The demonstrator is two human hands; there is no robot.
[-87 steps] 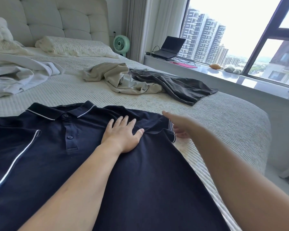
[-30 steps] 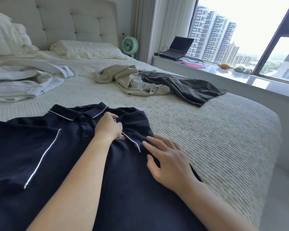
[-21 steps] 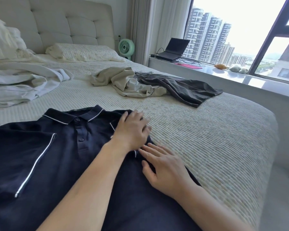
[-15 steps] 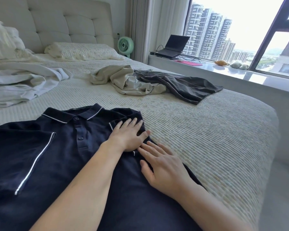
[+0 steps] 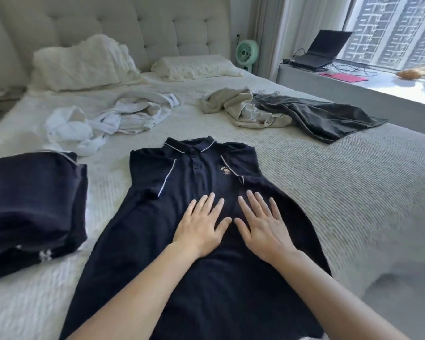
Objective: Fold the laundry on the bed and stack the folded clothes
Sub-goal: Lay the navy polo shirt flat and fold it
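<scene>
A navy polo shirt (image 5: pixel 194 173) with white piping lies face up on the bed (image 5: pixel 341 192), collar away from me, both sleeves folded inward. My left hand (image 5: pixel 201 224) and my right hand (image 5: pixel 263 222) rest flat side by side on its chest, fingers straight and spread. To the left sits a stack of folded navy clothes (image 5: pixel 32 207). Unfolded laundry lies farther up the bed: a white heap (image 5: pixel 108 121), a beige garment (image 5: pixel 238 109) and a dark grey garment (image 5: pixel 324 119).
Pillows (image 5: pixel 84 62) lean against the tufted headboard (image 5: pixel 123 23). A green fan (image 5: pixel 247 51) stands beside the bed. On the window ledge (image 5: pixel 353 87) at right are a laptop (image 5: pixel 322 49) and a pink item (image 5: pixel 345 77). The bed's right edge drops to the floor.
The view has swung left, showing the folded stack. Both hands slid from the shirt's right shoulder down to the middle of its chest. The right sleeve is folded in.
</scene>
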